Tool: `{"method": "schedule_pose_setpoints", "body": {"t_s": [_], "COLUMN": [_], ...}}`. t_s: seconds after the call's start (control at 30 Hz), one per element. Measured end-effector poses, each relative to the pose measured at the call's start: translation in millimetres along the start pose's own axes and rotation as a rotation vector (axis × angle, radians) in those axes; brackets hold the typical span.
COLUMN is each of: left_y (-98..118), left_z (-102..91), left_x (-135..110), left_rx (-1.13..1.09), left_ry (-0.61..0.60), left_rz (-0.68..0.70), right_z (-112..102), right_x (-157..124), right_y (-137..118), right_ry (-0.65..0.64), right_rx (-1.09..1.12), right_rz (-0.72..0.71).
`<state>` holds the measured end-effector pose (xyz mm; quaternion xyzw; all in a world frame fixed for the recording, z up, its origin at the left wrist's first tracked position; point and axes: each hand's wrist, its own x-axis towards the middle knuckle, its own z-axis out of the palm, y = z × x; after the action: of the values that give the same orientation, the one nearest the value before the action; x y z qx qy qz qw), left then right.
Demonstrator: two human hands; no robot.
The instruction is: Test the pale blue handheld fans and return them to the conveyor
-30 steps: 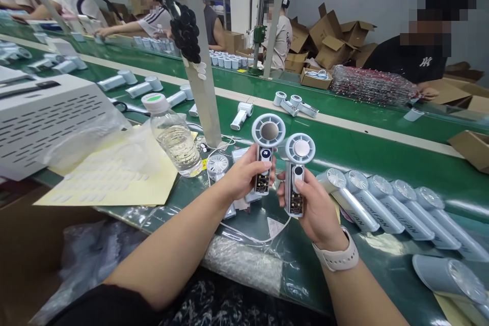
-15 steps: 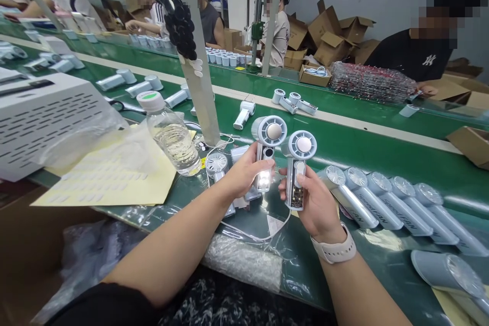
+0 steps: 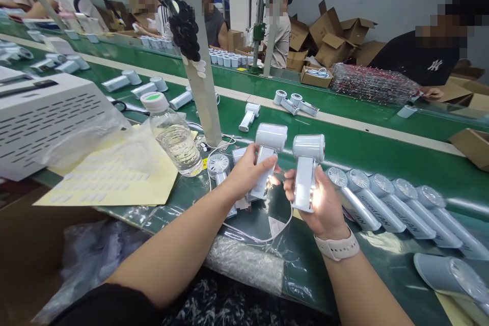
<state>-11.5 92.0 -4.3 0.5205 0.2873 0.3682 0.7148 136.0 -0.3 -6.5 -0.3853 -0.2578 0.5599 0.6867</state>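
Here are both hands over the green table (image 3: 305, 260), inside its front edge, the forearms crossing that edge from below. The left hand (image 3: 248, 170) has its fingers wrapped round the handle of one pale handheld fan (image 3: 271, 137), thumb laid across it; the right hand (image 3: 324, 209) grips a second fan (image 3: 304, 178), the handle held between thumb and fingers. Both fans are upright, heads side by side with a narrow gap between. Beyond them the green belt (image 3: 362, 150) stretches away, widest toward the right; close on the right, a slanting row of fans (image 3: 408, 211) crowds in beside the right hand. On the left, the metal post (image 3: 204, 102) and a bottle (image 3: 175, 142) hem things in. Now for the hidden bits: the fans' far faces are turned away, a bright glow washes out the right palm, and whether the two hands' fingertips touch, I can't tell. The left wrist partly covers a fan lying on the table (image 3: 218, 164), and the frame cuts off the lower-right fan (image 3: 454, 275).
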Motion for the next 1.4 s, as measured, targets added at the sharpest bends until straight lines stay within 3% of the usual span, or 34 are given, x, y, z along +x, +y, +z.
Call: {"method": "schedule_pose_setpoints", "body": {"t_s": [0.17, 0.3, 0.43, 0.57, 0.67, 0.83, 1.03, 1.2, 1.4], "left_y": [5, 11, 13, 13, 13, 10, 5, 7, 14], "left_z": [-0.4, -0.5, 4.2, 8.1, 7.2, 2.2, -2.0, 0.1, 3.0], "left_x": [-6, -10, -10, -9, -7, -2, 0, 0, -5], "left_rx": [-0.076, -0.085, -0.158, -0.232, -0.208, -0.269, -0.349, -0.290, -0.190], "left_ry": [-0.144, -0.248, -0.221, -0.240, -0.189, -0.161, -0.235, -0.201, -0.215], "left_rz": [0.022, 0.052, 0.047, -0.096, -0.158, -0.157, -0.088, -0.070, -0.071], "right_z": [8, 8, 6, 7, 8, 9, 10, 6, 2], "right_x": [-8, -11, -8, -8, -9, -9, -9, -9, -8], "right_y": [-5, -8, -11, -13, -14, -15, -17, -19, -15], "right_ry": [-0.058, 0.017, 0.053, 0.071, 0.047, -0.012, 0.092, 0.068, 0.151], "right_rx": [-0.010, -0.005, 0.027, 0.014, 0.025, 0.009, 0.145, 0.061, 0.029], "right_rz": [-0.025, -0.082, -0.052, -0.016, 0.002, -0.018, -0.059, -0.106, -0.157]}}
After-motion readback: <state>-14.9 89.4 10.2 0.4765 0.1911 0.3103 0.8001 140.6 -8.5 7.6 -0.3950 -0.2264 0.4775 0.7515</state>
